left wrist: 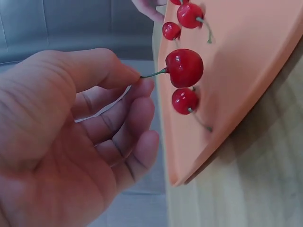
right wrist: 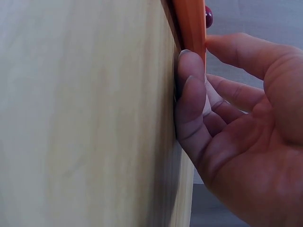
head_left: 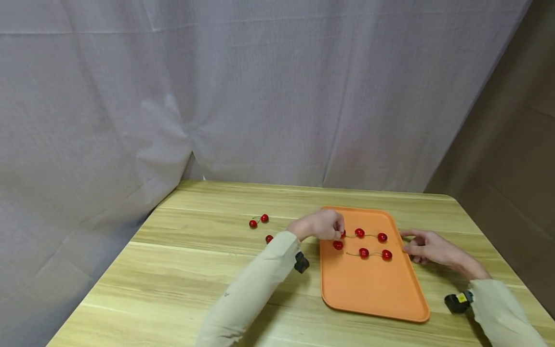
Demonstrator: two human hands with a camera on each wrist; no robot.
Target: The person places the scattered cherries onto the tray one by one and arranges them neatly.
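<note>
Wooden table [head_left: 195, 270]; orange tray [head_left: 368, 289] steadied by relaxed right hand [head_left: 427, 248]; cherry [left wrist: 184, 67] stem pinched by left hand [head_left: 321, 225], best lowered gently.

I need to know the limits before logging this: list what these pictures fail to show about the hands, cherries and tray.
- Head view: the left hand covers the cherry it pinches by the stem.
- Left wrist view: the frame edge cuts off most of the tray.
- Right wrist view: the tray rim hides all but one cherry.
- Right hand: whether it grips the tray edge or just touches cannot be told.
</note>
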